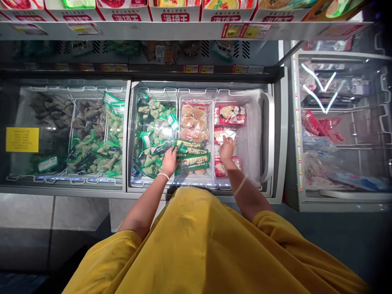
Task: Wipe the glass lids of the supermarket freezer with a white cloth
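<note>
Green packs point(191, 157) under left hand point(169, 162); right hand point(227, 150) on white pack point(225, 134).

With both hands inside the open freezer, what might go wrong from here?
1. The left hand rests on long green packs lying across a wire divider; a push might slide them into the wrong compartment.
2. The right hand touches a white pack in a loose pile; neighbouring packs might shift.
3. The lid is open, so cold air may escape.
</note>
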`<state>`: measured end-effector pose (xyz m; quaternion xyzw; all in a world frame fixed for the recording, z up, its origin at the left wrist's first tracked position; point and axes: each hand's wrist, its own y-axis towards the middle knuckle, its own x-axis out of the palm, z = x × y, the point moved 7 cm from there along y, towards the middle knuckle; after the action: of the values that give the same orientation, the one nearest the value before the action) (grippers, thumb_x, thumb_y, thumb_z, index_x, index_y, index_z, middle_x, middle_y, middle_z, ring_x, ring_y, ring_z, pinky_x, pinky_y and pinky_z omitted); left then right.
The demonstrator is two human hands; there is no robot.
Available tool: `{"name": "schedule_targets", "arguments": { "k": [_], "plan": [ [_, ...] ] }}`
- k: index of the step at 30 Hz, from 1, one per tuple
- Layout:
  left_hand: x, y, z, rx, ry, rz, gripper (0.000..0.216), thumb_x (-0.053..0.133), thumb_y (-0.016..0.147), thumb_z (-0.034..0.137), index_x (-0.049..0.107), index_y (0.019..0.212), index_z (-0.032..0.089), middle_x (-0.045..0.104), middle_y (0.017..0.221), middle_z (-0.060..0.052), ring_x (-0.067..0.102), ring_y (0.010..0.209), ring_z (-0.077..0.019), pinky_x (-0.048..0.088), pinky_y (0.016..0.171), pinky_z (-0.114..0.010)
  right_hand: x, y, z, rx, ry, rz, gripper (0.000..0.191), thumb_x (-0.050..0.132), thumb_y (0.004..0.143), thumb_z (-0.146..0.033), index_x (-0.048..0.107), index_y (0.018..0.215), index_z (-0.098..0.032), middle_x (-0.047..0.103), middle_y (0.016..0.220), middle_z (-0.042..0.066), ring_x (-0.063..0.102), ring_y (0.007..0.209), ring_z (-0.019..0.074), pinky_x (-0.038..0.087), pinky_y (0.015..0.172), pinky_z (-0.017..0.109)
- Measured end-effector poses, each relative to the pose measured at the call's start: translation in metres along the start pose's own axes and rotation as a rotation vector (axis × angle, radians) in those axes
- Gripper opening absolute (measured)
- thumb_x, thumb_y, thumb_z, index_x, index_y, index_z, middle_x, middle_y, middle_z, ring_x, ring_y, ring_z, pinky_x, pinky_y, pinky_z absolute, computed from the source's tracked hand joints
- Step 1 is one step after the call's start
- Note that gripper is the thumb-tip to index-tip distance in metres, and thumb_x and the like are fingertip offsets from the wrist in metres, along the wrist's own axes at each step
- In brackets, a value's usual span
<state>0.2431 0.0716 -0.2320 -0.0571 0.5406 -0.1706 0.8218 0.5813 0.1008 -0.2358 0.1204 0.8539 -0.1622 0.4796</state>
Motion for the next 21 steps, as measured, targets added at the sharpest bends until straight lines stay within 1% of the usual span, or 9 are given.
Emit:
{"name": "schedule_targets", "arguments": {
  "k": [2,5,7,9,11,13,17,19,21],
  "plan": [
    [0.001,0.000,0.000,-0.008,0.009,-0.012,0.067,0.061,0.086,0.014,0.043,0.150,0.010,0.042,0.157,-0.022,0.039,0.147,-0.0373,0.044,0.120,-0.052,0.024,-0.020,-0.033,-0.033,0.053,-0.051,0.056,0.038,0.094,-0.018,0.057,0.147,-0.018,0.053,0.140,0.016,0.045,0.122,0.0324,0.045,0.102,0.048],
    [0.001,-0.001,-0.001,0.000,-0.007,-0.011,0.068,0.062,0.084,0.012,0.044,0.150,0.011,0.041,0.157,-0.021,0.039,0.148,-0.0363,0.043,0.120,-0.052,0.057,-0.057,-0.086,-0.190,0.072,-0.175,0.051,0.044,0.098,-0.026,0.059,0.146,-0.020,0.054,0.144,0.015,0.044,0.125,0.0344,0.047,0.103,0.049],
    [0.001,-0.001,-0.002,0.012,-0.026,-0.002,0.068,0.062,0.084,0.014,0.045,0.149,0.013,0.042,0.157,-0.019,0.040,0.147,-0.0352,0.044,0.120,-0.052,0.070,-0.079,-0.107,-0.298,0.050,-0.232,0.046,0.047,0.099,-0.027,0.063,0.141,-0.021,0.058,0.140,0.014,0.046,0.122,0.0341,0.046,0.104,0.050],
    [0.001,-0.001,-0.004,0.019,-0.040,0.010,0.066,0.061,0.086,0.017,0.045,0.150,0.016,0.043,0.157,-0.017,0.040,0.147,-0.0339,0.045,0.119,-0.052,0.076,-0.090,-0.114,-0.389,0.028,-0.284,0.041,0.050,0.098,-0.025,0.068,0.135,-0.023,0.062,0.135,0.013,0.049,0.118,0.0331,0.046,0.104,0.050],
    [0.001,-0.001,-0.005,0.017,-0.050,0.018,0.065,0.061,0.087,0.020,0.045,0.149,0.018,0.043,0.157,-0.016,0.040,0.147,-0.0329,0.045,0.119,-0.051,0.074,-0.086,-0.107,-0.426,0.020,-0.319,0.038,0.051,0.097,-0.022,0.071,0.129,-0.025,0.064,0.132,0.011,0.050,0.117,0.0320,0.049,0.101,0.049],
    [0.002,-0.001,-0.007,0.015,-0.047,0.014,0.065,0.062,0.087,0.019,0.045,0.149,0.019,0.043,0.158,-0.016,0.040,0.148,-0.0329,0.046,0.119,-0.051,0.062,-0.064,-0.087,-0.382,0.020,-0.286,0.036,0.048,0.097,-0.020,0.073,0.124,-0.023,0.064,0.130,0.010,0.051,0.115,0.0307,0.051,0.097,0.047],
    [0.005,0.000,-0.007,0.021,-0.018,0.000,0.070,0.064,0.084,0.014,0.044,0.150,0.017,0.042,0.158,-0.018,0.040,0.148,-0.0340,0.045,0.120,-0.051,0.021,-0.009,-0.036,-0.189,-0.011,-0.031,0.035,0.045,0.094,-0.018,0.073,0.116,-0.018,0.060,0.125,0.014,0.051,0.114,0.0288,0.047,0.100,0.044],
    [0.006,-0.001,-0.006,0.028,-0.016,0.003,0.071,0.064,0.083,0.013,0.043,0.151,0.018,0.043,0.157,-0.018,0.040,0.148,-0.0338,0.045,0.119,-0.052,0.004,0.007,-0.019,-0.116,-0.034,0.103,0.032,0.047,0.093,-0.021,0.074,0.111,-0.019,0.057,0.127,0.014,0.049,0.116,0.0290,0.045,0.102,0.046],
    [0.007,-0.001,-0.005,0.030,-0.015,0.004,0.072,0.063,0.083,0.012,0.042,0.152,0.018,0.043,0.157,-0.018,0.040,0.148,-0.0338,0.047,0.117,-0.053,-0.003,0.012,-0.012,-0.055,-0.033,0.192,0.030,0.048,0.093,-0.025,0.073,0.107,-0.020,0.056,0.125,0.013,0.048,0.116,0.0289,0.043,0.103,0.047]
  ]
}}
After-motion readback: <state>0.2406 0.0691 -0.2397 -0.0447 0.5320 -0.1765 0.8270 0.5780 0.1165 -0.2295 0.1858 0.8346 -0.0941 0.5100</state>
